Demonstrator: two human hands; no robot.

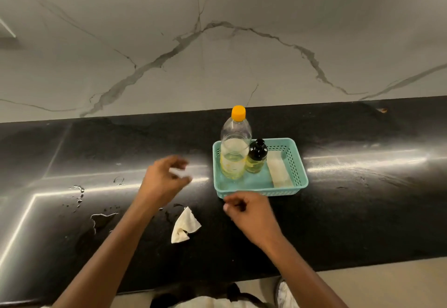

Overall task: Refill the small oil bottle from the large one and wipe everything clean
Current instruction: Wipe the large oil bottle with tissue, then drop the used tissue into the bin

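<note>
A large clear bottle [235,148] with an orange cap stands in the left of a teal basket [298,174], with yellow oil low inside it. Touching its right side is the small dark oil bottle [256,157], capped in black. A crumpled white cloth [185,226] lies on the black counter between my arms. My left hand [164,181] hovers left of the basket, blurred, fingers curled around a pale smear that I cannot make out. My right hand [246,211] sits at the basket's front edge with its fingers curled in and nothing visible in them.
A pale folded pad [279,171] lies in the right part of the basket. Wet droplets and smears [101,218] spread over the counter [362,211] at the left. A marble wall [217,41] rises behind. The counter's front edge runs just below my forearms.
</note>
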